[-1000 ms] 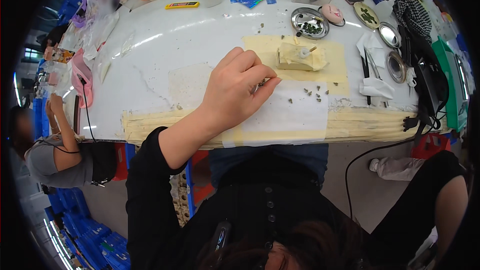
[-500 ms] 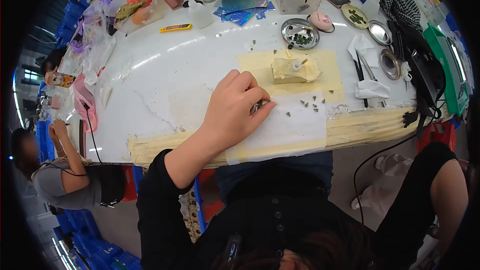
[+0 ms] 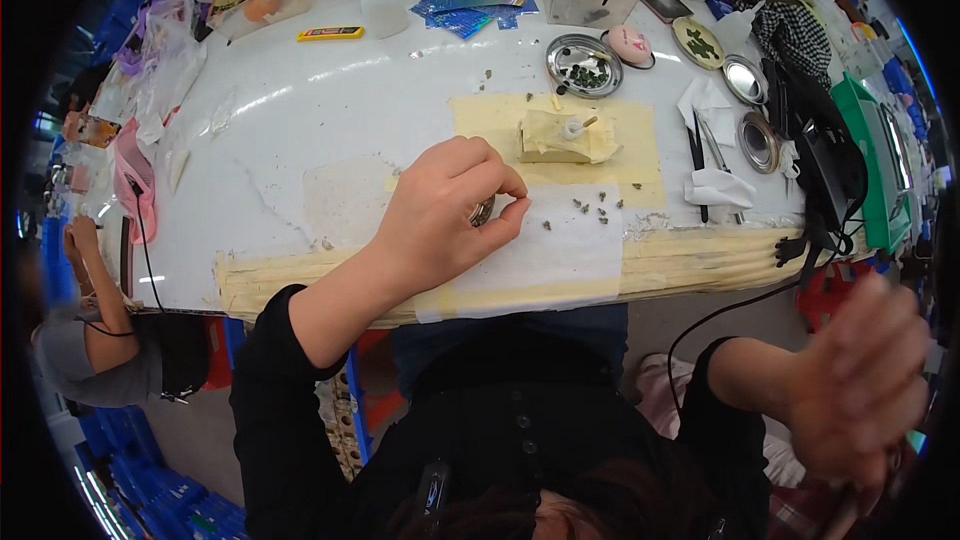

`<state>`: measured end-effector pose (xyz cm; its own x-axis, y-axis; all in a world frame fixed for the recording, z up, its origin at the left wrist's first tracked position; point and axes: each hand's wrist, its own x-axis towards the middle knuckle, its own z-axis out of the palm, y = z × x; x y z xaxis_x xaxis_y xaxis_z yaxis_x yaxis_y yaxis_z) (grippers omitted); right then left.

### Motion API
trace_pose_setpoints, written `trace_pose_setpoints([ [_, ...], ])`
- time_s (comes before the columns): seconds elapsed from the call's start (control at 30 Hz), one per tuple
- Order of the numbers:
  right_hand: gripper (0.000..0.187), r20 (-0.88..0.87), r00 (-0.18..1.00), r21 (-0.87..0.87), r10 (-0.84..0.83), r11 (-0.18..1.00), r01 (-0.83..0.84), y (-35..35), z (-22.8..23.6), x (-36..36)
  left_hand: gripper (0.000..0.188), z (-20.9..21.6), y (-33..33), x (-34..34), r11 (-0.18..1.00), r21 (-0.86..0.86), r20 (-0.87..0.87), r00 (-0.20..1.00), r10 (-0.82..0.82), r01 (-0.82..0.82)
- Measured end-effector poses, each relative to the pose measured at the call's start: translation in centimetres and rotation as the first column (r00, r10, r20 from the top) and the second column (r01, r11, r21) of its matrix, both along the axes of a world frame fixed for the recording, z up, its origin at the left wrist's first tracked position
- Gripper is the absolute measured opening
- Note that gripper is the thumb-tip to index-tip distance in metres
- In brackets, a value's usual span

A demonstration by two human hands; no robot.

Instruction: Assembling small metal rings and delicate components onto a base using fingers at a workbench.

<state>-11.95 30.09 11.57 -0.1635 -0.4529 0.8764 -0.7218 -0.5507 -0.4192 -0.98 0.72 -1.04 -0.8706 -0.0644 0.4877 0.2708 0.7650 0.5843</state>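
Observation:
My left hand (image 3: 445,210) is over the white sheet (image 3: 570,265) at the table's front edge. Its thumb and forefinger come together, with a small shiny round piece (image 3: 483,211) partly showing inside the curled fingers; its kind is hidden. Several tiny greyish bits (image 3: 602,209) lie on the sheet to the right of this hand. Beyond them stands a tape-wrapped block (image 3: 568,137) with a short peg on top. My right hand (image 3: 865,390) is raised off the table at the lower right, smeared by motion, so its fingers cannot be read.
A metal dish (image 3: 590,83) of dark green bits stands farther back, near a round pad (image 3: 697,43) with green pieces. Tweezers (image 3: 712,140) lie on tissue at the right, beside small metal lids (image 3: 758,143). A yellow cutter (image 3: 330,34) lies far left. Another person (image 3: 100,350) sits at left.
My right hand has come into view at the lower right, lifted and moving. My left hand keeps its pinch over the sheet. The whole view has shifted slightly.

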Motion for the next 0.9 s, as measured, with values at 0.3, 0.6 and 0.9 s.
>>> trace_pose_setpoints([
  [0.3,0.029,0.149,0.796,-0.031,0.587,0.807,-0.590,-11.1,-5.8,5.1,0.011,0.1,0.0,1.2,0.675,0.736,0.223,0.961,-0.163,-0.057],
  [0.6,0.012,0.297,0.781,0.071,0.549,0.803,-0.591,-10.2,-5.2,5.8,0.015,0.8,-0.5,1.0,0.279,0.954,0.216,0.896,-0.387,-0.110],
  [0.9,0.019,0.168,0.932,0.131,0.321,0.930,-0.344,-10.0,-5.1,3.6,0.023,1.0,-0.7,1.3,0.198,0.970,0.214,0.874,-0.437,-0.138],
])
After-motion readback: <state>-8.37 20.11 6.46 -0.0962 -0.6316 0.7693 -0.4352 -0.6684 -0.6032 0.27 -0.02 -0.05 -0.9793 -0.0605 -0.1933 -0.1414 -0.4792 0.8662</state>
